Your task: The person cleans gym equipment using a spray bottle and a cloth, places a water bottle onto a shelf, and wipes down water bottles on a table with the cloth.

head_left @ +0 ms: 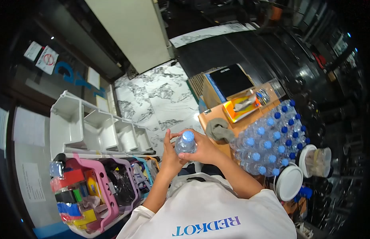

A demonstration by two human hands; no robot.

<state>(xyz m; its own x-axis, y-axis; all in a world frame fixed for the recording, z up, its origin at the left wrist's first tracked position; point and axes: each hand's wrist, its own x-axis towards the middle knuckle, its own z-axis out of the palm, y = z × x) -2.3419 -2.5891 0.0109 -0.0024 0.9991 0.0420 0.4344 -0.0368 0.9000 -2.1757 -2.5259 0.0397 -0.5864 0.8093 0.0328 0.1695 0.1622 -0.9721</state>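
A clear plastic bottle (pixel 185 145) with a light blue cap stands upright between my hands, in front of my white shirt. My right hand (pixel 203 148) wraps around its right side, the thumb across the front. Against the left side of the bottle rests my left hand (pixel 172 154), cupped, with a finger pointing up. The lower part of the bottle is hidden by my hands. To the right, many similar bottles (pixel 258 143) with light and dark blue caps stand packed together on a wooden surface.
At left, a white shelf unit (pixel 99 129) stands above a pink basket (pixel 107 199) of packets and a purple basket (pixel 127 187). A grey cloth (pixel 219 130), an orange-yellow box (pixel 242 107) and a black-topped box (pixel 230 81) sit right. White lids (pixel 289 183) lie lower right.
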